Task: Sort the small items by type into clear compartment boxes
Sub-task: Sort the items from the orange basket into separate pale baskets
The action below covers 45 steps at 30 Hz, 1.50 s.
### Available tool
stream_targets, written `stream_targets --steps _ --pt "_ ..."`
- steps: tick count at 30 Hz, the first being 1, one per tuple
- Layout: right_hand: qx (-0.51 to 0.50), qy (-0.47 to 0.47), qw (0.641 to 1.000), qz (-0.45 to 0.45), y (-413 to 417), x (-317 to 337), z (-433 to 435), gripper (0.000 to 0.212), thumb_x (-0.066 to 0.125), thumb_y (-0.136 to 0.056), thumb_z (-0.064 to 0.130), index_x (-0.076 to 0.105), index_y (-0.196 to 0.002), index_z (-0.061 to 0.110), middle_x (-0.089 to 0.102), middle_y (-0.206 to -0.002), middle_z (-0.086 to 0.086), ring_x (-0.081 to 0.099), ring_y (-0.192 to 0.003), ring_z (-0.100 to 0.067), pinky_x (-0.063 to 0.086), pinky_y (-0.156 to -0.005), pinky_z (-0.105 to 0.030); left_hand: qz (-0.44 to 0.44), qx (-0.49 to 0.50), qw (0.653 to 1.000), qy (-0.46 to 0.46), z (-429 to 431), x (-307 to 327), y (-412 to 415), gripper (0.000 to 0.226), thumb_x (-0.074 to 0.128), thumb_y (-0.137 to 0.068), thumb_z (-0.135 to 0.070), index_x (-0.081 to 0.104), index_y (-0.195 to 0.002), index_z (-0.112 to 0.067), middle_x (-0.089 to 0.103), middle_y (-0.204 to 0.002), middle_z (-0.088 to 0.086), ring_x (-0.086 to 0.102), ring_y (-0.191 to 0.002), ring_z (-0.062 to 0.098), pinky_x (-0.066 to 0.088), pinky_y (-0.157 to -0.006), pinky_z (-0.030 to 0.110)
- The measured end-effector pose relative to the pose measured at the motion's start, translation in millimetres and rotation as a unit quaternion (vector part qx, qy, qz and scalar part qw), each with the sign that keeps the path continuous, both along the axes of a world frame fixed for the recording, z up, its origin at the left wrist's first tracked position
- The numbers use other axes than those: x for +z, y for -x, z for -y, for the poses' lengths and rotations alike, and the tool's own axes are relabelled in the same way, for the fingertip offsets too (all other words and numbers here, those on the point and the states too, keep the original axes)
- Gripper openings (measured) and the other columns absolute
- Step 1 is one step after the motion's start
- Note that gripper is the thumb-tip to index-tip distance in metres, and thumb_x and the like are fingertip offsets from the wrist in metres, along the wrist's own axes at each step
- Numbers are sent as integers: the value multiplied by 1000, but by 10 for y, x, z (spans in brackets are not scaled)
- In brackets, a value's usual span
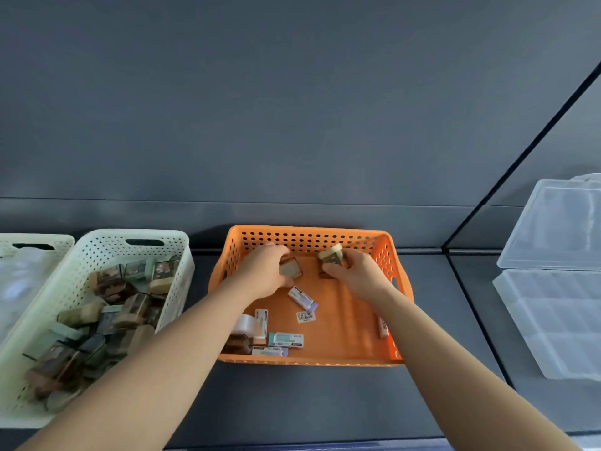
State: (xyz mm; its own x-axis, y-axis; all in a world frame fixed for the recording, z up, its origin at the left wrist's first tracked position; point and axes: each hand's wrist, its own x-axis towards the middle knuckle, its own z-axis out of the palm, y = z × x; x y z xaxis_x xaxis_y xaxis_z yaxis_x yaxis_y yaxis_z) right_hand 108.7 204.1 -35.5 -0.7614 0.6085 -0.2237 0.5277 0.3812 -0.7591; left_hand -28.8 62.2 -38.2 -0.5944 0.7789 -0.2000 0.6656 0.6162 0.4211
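Note:
An orange perforated basket (387, 255) sits in the middle of the grey table. Both my hands are inside it near its far wall. My left hand (265, 271) grips a small brown-and-cream block (290, 267). My right hand (359, 271) holds a similar small beige block (331, 256) lifted a little above the basket floor. Several white eraser-like packets (301, 297) and a small clear roll (245, 323) lie on the basket floor near its front. An open clear compartment box (553, 320) stands at the right.
A pale green perforated basket (177, 278) at the left holds several brown and cream blocks. Another pale basket (19, 245) with clear plastic stands at the far left edge. The clear box's lid (553, 229) leans up behind it. A dark wall rises behind the table.

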Motion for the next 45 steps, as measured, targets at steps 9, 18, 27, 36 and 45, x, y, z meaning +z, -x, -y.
stream_targets --steps 9,18,27,36,45 --pt "99 -17 992 82 241 -159 120 33 77 -75 38 68 -104 25 51 -110 -10 51 -101 -29 49 -90 -37 70 -3 997 -19 595 496 -17 40 74 -73 -24 42 -93 -37 58 -93 -10 60 -80 13 54 -67 36" --pt "207 15 974 -89 162 237 432 15 76 -80 17 64 -70 14 51 -59 10 37 -49 -2 31 -48 -13 101 108 979 -140 1109 707 -61 36 73 -75 -46 55 -106 -39 64 -105 -22 59 -101 -4 49 -92 31" --pt "273 -47 954 -112 683 379 1001 36 73 -80 36 68 -112 20 52 -116 2 45 -108 -11 35 -85 -22 82 253 942 -207 1989 704 -177 19 59 -90 -32 53 -105 -41 63 -98 -18 63 -87 0 48 -78 30" --pt "257 0 960 -112 440 486 831 11 73 -83 20 66 -76 25 53 -61 12 40 -52 -3 33 -48 -15 103 53 990 -84 1325 817 -69 27 83 -67 -40 62 -76 -25 63 -79 -12 57 -70 -1 44 -63 16" --pt "188 57 975 -101 31 251 555 11 74 -80 13 67 -74 8 50 -60 1 36 -46 -3 30 -45 -13 -32 -244 947 204 711 703 -65 25 83 -65 -40 67 -80 -28 54 -77 -18 48 -75 4 43 -69 26"
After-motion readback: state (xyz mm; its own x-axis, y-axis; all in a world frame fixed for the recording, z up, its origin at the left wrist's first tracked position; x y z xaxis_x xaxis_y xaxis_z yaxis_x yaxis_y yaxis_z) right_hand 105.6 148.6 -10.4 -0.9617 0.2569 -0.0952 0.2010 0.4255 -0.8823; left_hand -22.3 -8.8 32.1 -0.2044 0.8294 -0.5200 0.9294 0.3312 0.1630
